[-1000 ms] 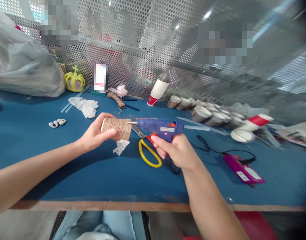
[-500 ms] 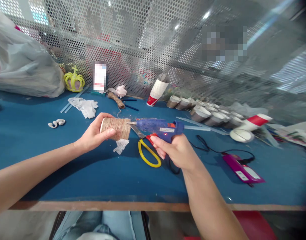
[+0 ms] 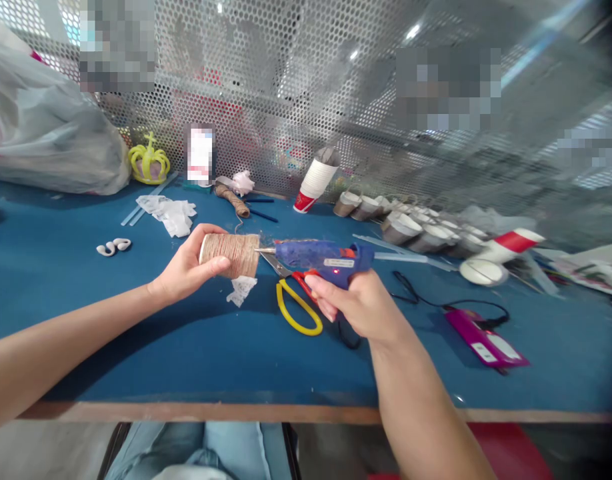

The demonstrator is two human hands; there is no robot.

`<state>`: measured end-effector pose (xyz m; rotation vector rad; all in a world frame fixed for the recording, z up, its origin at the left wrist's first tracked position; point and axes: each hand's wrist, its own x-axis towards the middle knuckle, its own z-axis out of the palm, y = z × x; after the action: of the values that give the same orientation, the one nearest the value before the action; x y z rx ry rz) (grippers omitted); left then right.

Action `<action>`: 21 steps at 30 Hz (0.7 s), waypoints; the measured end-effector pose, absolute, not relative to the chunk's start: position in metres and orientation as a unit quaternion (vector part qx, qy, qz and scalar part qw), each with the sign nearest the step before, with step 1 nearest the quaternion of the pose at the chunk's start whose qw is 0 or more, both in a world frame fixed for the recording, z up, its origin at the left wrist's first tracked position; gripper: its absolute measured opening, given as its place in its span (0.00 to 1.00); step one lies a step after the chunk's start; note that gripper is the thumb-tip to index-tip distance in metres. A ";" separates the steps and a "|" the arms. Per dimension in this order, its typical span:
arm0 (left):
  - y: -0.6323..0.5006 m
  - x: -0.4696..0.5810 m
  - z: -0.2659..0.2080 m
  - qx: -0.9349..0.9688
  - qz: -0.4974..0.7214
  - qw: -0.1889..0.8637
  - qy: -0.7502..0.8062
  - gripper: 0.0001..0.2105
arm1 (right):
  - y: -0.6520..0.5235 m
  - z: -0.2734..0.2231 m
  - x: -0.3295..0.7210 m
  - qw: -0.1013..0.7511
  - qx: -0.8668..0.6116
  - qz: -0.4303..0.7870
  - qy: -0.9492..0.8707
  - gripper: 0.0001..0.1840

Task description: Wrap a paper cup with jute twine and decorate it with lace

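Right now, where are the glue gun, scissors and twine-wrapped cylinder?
Glue gun [image 3: 311, 257]: head view, on the blue body.
Scissors [image 3: 281, 268]: head view, on the metal just above the handles.
Twine-wrapped cylinder [image 3: 242, 253]: head view, on the twine around its side.

Over the last second the right grip [image 3: 361, 303] shifted slightly rightward, carrying the blue glue gun [image 3: 311, 256] with it, and the nozzle [image 3: 267, 251] dropped a little lower against the twine-wrapped cylinder [image 3: 231, 255]. The left grip [image 3: 193, 263] moved that cylinder slightly left and up. More of the scissors' red handle [image 3: 301, 281] came into view beside the right fingers.
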<state>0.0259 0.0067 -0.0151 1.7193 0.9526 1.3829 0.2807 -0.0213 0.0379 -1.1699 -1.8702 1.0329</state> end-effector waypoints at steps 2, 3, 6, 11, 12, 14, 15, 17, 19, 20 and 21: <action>0.006 0.026 -0.015 0.672 0.537 0.356 0.367 0.20 | -0.020 0.037 0.282 0.356 -0.451 0.393 -0.718 0.21; 0.006 0.026 -0.014 0.676 0.535 0.352 0.365 0.20 | -0.019 0.036 0.281 0.363 -0.450 0.396 -0.714 0.21; 0.005 0.025 -0.014 0.692 0.520 0.343 0.364 0.22 | -0.017 0.033 0.279 0.372 -0.448 0.418 -0.698 0.18; 0.005 0.026 -0.015 0.687 0.516 0.359 0.365 0.23 | -0.017 0.029 0.276 0.374 -0.440 0.433 -0.692 0.15; 0.005 0.026 -0.015 0.680 0.518 0.367 0.367 0.23 | -0.017 0.029 0.276 0.374 -0.439 0.435 -0.691 0.14; 0.005 0.027 -0.016 0.664 0.519 0.390 0.370 0.23 | -0.019 0.031 0.276 0.369 -0.438 0.440 -0.692 0.14; 0.005 0.027 -0.017 0.656 0.518 0.405 0.370 0.22 | -0.020 0.032 0.276 0.366 -0.438 0.440 -0.693 0.13; 0.005 0.028 -0.018 0.636 0.519 0.439 0.365 0.22 | -0.021 0.035 0.276 0.356 -0.439 0.439 -0.699 0.13; 0.005 0.029 -0.018 0.618 0.525 0.464 0.356 0.21 | -0.022 0.037 0.276 0.349 -0.442 0.435 -0.702 0.13; 0.005 0.030 -0.018 0.611 0.528 0.472 0.353 0.21 | -0.022 0.038 0.276 0.346 -0.443 0.434 -0.704 0.13; 0.005 0.030 -0.018 0.608 0.530 0.477 0.350 0.21 | -0.022 0.038 0.276 0.346 -0.444 0.431 -0.706 0.13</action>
<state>0.0298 0.0046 -0.0182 1.4840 0.8549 1.2942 0.2762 -0.0216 0.0379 -1.1514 -1.8325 1.1180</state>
